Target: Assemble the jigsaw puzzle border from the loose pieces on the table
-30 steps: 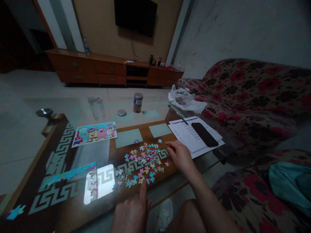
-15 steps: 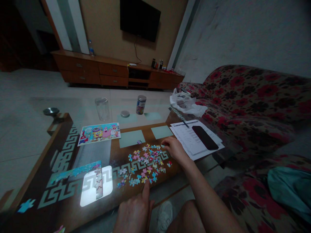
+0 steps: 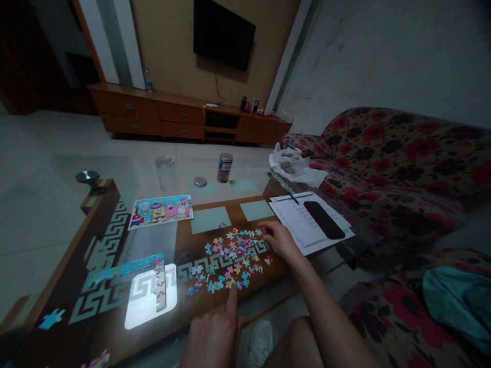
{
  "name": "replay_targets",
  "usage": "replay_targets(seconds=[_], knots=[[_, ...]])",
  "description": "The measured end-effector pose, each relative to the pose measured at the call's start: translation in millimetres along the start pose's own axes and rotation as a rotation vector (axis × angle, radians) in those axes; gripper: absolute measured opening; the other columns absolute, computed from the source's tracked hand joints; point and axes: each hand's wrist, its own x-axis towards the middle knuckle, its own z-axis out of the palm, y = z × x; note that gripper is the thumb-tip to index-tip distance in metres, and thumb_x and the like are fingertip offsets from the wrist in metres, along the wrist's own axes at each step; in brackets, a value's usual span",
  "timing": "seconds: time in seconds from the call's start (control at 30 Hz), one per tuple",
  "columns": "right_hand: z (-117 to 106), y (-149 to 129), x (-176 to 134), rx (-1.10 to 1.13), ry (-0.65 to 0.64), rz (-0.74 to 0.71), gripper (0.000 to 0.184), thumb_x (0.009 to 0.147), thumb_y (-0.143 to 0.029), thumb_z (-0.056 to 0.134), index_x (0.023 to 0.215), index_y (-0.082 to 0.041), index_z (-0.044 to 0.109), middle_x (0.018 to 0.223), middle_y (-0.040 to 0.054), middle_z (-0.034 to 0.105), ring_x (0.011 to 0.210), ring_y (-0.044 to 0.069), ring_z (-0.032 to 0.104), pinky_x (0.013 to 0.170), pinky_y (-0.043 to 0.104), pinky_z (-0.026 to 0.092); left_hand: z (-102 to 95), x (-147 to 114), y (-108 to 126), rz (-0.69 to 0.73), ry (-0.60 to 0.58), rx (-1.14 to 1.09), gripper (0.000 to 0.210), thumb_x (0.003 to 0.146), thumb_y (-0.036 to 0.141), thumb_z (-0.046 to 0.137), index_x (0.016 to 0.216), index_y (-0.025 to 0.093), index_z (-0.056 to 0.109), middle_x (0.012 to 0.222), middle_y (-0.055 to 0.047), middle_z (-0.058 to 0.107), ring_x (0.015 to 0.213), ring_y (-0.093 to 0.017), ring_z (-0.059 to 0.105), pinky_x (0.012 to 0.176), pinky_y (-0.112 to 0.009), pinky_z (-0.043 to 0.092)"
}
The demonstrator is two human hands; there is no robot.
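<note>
Loose jigsaw pieces (image 3: pixel 231 252) lie scattered over the glass-topped coffee table (image 3: pixel 126 347). My left hand (image 3: pixel 215 332) is at the table's near edge, its index finger stretched out onto a yellow piece (image 3: pixel 230 284) and the other fingers curled. At the far right of the pile, my right hand (image 3: pixel 279 239) hovers low with bent fingers, thumb and index apart, and nothing visible between them. Left of the pile, joined pieces (image 3: pixel 126 268) form a corner: a blue strip and a pinkish strip (image 3: pixel 160 290). Beyond them lies a cartoon picture card (image 3: pixel 163 211).
A clear jar (image 3: pixel 166 175), a metal lid (image 3: pixel 200 181) and a printed can (image 3: pixel 224 168) stand at the back. Papers (image 3: pixel 286 212) under a black phone (image 3: pixel 324 220) lie on the right, near a plastic bag (image 3: pixel 293 166). A flowered sofa (image 3: pixel 383 168) flanks the table.
The view has shifted slightly, moving everything a little to the right. My right thumb and index finger look further apart. My left index finger stays on the yellow piece.
</note>
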Motion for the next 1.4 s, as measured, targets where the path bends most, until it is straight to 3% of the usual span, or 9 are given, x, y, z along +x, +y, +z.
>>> replay_targets(seconds=[0.27, 0.5, 0.7, 0.9, 1.07, 1.2, 1.4], knots=[[0.8, -3.3, 2.4, 0.041, -0.027, -0.061, 0.028, 0.076, -0.008, 0.059, 0.1, -0.015, 0.071, 0.099, 0.0078, 0.068, 0.091, 0.017, 0.061, 0.084, 0.026, 0.044, 2.1, 0.7, -0.2, -0.001, 0.009, 0.004, 0.051, 0.092, 0.01, 0.044, 0.142, 0.016, 0.037, 0.095, -0.011, 0.074, 0.088, -0.026, 0.071, 0.074, -0.037, 0.056], [0.7, 5.4, 2.1, 0.0, -0.017, 0.049, 0.006, 0.075, -0.019, 0.063, 0.076, -0.016, 0.068, 0.073, 0.0039, 0.069, 0.068, 0.018, 0.06, 0.063, 0.027, 0.04, -0.7, 3.1, 0.6, -0.001, -0.035, -0.029, 0.052, 0.093, 0.011, 0.045, 0.143, 0.015, 0.034, 0.104, -0.012, 0.073, 0.094, -0.027, 0.069, 0.079, -0.04, 0.056], [0.3, 20.7, 0.4, 0.026, 0.019, 0.09, 0.015, 0.081, -0.02, 0.055, 0.074, -0.017, 0.068, 0.075, 0.0058, 0.069, 0.073, 0.02, 0.062, 0.067, 0.029, 0.042, -1.3, 1.3, 0.4, 0.0, -0.049, -0.02, 0.053, 0.093, 0.01, 0.043, 0.144, 0.015, 0.03, 0.103, -0.012, 0.073, 0.093, -0.028, 0.069, 0.079, -0.042, 0.056], [2.6, 25.3, -1.2, 0.115, -0.006, 0.026, 0.023, 0.074, -0.01, 0.057, 0.091, -0.018, 0.07, 0.094, 0.0056, 0.069, 0.088, 0.018, 0.063, 0.08, 0.028, 0.046, 3.8, 3.7, -2.2, 0.009, 0.002, -0.038, 0.051, 0.092, 0.011, 0.047, 0.142, 0.015, 0.036, 0.103, -0.012, 0.073, 0.093, -0.027, 0.07, 0.078, -0.039, 0.056], [2.2, 20.3, -2.3, 0.17, -0.042, -0.028, 0.033, 0.068, -0.01, 0.062, 0.099, -0.016, 0.071, 0.091, 0.0057, 0.065, 0.082, 0.018, 0.061, 0.077, 0.028, 0.047, 1.5, 3.6, -0.2, -0.02, -0.011, -0.053, 0.051, 0.091, 0.013, 0.05, 0.141, 0.017, 0.039, 0.102, -0.012, 0.073, 0.092, -0.028, 0.07, 0.078, -0.039, 0.056], [2.9, 21.6, 0.1, 0.185, -0.05, -0.058, 0.03, 0.067, -0.014, 0.064, 0.097, -0.018, 0.072, 0.09, 0.0053, 0.064, 0.082, 0.019, 0.061, 0.077, 0.03, 0.047, -0.4, 2.6, 0.8, -0.013, -0.042, -0.054, 0.053, 0.092, 0.017, 0.05, 0.143, 0.017, 0.035, 0.103, -0.014, 0.072, 0.094, -0.029, 0.069, 0.078, -0.041, 0.055], [4.2, 23.6, 4.2, 0.149, -0.062, -0.048, 0.023, 0.067, -0.015, 0.064, 0.088, -0.018, 0.071, 0.088, 0.0056, 0.065, 0.08, 0.02, 0.061, 0.076, 0.031, 0.047, 4.3, 5.7, -1.3, -0.028, 0.004, -0.065, 0.054, 0.09, 0.018, 0.054, 0.142, 0.021, 0.037, 0.102, -0.013, 0.072, 0.093, -0.027, 0.069, 0.076, -0.038, 0.055]])
